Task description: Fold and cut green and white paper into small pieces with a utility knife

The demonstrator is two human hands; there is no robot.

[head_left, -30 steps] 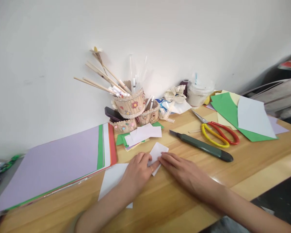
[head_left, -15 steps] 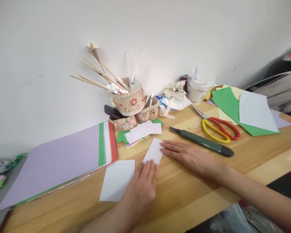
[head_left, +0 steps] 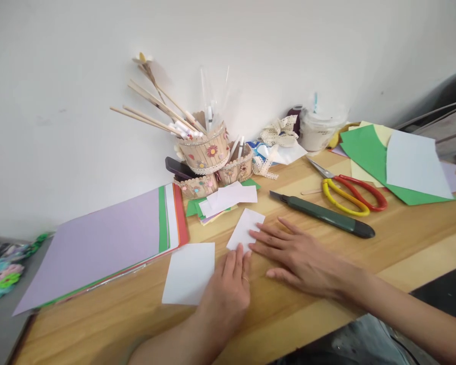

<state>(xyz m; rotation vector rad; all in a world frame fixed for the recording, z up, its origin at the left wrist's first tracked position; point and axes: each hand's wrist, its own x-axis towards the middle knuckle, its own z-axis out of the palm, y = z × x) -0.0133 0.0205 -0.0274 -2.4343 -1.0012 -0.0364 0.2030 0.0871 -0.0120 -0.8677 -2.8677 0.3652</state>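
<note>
A small white piece of paper point(head_left: 244, 229), seemingly folded, lies flat on the wooden table. Its near end is under the fingertips of my left hand point(head_left: 230, 284), whose fingers are stretched out close together. My right hand point(head_left: 302, 256) rests with fingers spread, fingertips on the paper's right edge and thumb on the wood. Just left of my left hand is another white sheet point(head_left: 188, 274), partly hidden by that hand. Beyond my right hand lie a dark green utility knife point(head_left: 323, 215) with its blade out and scissors point(head_left: 345, 190) with yellow and red handles.
Cut paper strips point(head_left: 230, 196) lie in front of decorated pen holders point(head_left: 207, 152) with sticks and pens. A stack of coloured paper point(head_left: 110, 238) is at left; green and pale sheets point(head_left: 418, 165) lie at right. A lidded plastic cup point(head_left: 319, 129) stands against the wall.
My right hand has spread its fingers and come nearer, its fingertips moving down the paper's right edge. My left hand stays on the near end. The whole view has shifted slightly.
</note>
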